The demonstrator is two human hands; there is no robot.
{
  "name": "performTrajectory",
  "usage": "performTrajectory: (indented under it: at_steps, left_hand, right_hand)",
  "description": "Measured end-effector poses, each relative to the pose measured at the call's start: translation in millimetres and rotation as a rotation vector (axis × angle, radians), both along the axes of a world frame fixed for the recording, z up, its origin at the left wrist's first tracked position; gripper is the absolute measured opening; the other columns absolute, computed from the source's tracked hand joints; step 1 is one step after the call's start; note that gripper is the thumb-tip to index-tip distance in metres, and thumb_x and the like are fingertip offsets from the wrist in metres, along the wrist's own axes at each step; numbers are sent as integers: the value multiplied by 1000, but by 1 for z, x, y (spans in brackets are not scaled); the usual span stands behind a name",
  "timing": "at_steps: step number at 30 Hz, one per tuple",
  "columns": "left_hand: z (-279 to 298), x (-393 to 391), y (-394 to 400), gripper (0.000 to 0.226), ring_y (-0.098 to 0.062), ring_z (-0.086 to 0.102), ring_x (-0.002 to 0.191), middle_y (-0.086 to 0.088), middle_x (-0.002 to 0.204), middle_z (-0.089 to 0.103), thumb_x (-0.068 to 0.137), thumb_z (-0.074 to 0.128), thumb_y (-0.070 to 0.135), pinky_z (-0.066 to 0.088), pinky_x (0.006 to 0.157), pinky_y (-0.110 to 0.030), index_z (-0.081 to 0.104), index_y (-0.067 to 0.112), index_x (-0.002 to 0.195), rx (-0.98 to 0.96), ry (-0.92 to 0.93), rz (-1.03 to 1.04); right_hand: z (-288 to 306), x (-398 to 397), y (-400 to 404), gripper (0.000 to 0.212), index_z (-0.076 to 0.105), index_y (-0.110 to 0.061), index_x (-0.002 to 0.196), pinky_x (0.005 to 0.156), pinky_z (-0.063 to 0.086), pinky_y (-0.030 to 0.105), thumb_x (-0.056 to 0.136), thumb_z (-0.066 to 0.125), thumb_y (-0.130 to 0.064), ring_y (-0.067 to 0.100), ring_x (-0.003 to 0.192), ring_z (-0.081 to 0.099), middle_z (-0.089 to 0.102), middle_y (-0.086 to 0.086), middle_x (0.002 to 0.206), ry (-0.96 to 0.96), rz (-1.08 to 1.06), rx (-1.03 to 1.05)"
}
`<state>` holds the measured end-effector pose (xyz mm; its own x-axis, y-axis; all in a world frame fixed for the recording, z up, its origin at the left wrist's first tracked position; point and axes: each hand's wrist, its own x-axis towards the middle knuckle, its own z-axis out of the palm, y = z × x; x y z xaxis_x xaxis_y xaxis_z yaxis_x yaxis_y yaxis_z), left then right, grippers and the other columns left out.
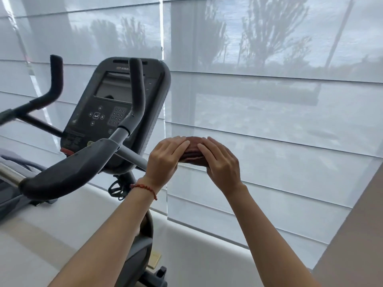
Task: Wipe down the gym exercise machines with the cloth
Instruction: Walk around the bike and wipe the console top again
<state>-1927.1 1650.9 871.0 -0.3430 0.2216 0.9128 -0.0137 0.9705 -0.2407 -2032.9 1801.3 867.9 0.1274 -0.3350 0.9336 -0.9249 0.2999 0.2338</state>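
A folded dark red-brown cloth (192,153) is held up in the air between both my hands, to the right of an exercise bike. My left hand (165,160) grips its left side, fingers curled over the top. My right hand (220,162) grips its right side the same way. Most of the cloth is hidden by my fingers. The bike's grey console (116,104) with a screen and keypad stands at centre left. Its dark padded handlebar (62,172) reaches toward me, and a grey bar (132,155) ends just left of my left hand.
Sheer white blinds (269,100) cover a large window behind the bike, with trees dimly visible outside. Part of another machine (12,183) shows at the left edge. A beige wall (356,235) rises at the right. The bike's frame (143,245) stands below my left forearm on a pale floor.
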Motion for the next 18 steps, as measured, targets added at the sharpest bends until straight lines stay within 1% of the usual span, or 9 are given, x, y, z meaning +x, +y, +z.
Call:
performTrajectory:
  at_steps: [2, 5, 6, 9, 10, 13, 15, 18]
  left_hand:
    - [13, -3, -10, 33, -30, 65, 97, -13, 106, 68, 78, 60, -11, 49, 89, -38, 66, 0, 108, -25, 7, 16]
    - [34, -5, -29, 38, -28, 64, 95, -12, 105, 68, 74, 63, -14, 49, 86, -38, 65, 2, 108, -66, 31, 38]
    - [41, -5, -34, 38, -28, 63, 95, -12, 105, 68, 74, 62, -14, 50, 86, -38, 66, 2, 108, -80, 39, 44]
    - [60, -3, -48, 33, -29, 64, 95, -11, 104, 68, 77, 58, -13, 50, 86, -39, 68, 1, 106, -120, 59, 64]
    - [65, -3, -53, 31, -29, 65, 95, -11, 104, 68, 80, 55, -11, 50, 86, -39, 68, 0, 106, -131, 62, 71]
    - [79, -3, -69, 29, -29, 65, 95, -11, 104, 68, 81, 56, -9, 49, 88, -38, 68, 1, 105, -161, 59, 109]
    - [88, -2, -82, 30, -28, 65, 96, -11, 105, 68, 78, 59, -9, 48, 89, -37, 68, 1, 106, -188, 50, 130]
    - [105, 3, -100, 28, -27, 65, 96, -11, 105, 68, 83, 52, -3, 48, 91, -36, 67, 1, 106, -233, 37, 151]
  right_hand:
    - [13, -4, -11, 37, 73, 0, 99, 84, 56, 36, 84, 42, 13, 30, 103, 67, 71, 13, 109, 29, -3, -18]
    - [31, -9, -28, 34, 72, 0, 99, 83, 56, 36, 77, 51, 16, 31, 102, 67, 70, 13, 109, 57, 5, -41]
    - [37, -10, -34, 34, 72, 0, 100, 84, 55, 36, 78, 51, 15, 30, 102, 67, 70, 13, 109, 67, 10, -50]
    - [53, -12, -52, 36, 73, 0, 100, 85, 54, 34, 88, 41, 11, 30, 102, 67, 71, 13, 109, 96, 29, -79]
    - [57, -13, -57, 36, 73, 0, 100, 85, 54, 34, 87, 41, 11, 30, 102, 67, 70, 13, 109, 106, 33, -89]
    - [70, -15, -75, 34, 72, 0, 101, 83, 56, 36, 78, 52, 14, 30, 103, 67, 70, 13, 109, 120, 55, -105]
    - [77, -16, -87, 34, 72, 0, 101, 83, 56, 37, 78, 51, 13, 31, 103, 67, 70, 13, 109, 128, 80, -112]
    - [91, -16, -107, 34, 72, 0, 102, 84, 56, 36, 77, 52, 13, 30, 104, 67, 70, 13, 110, 139, 101, -134]
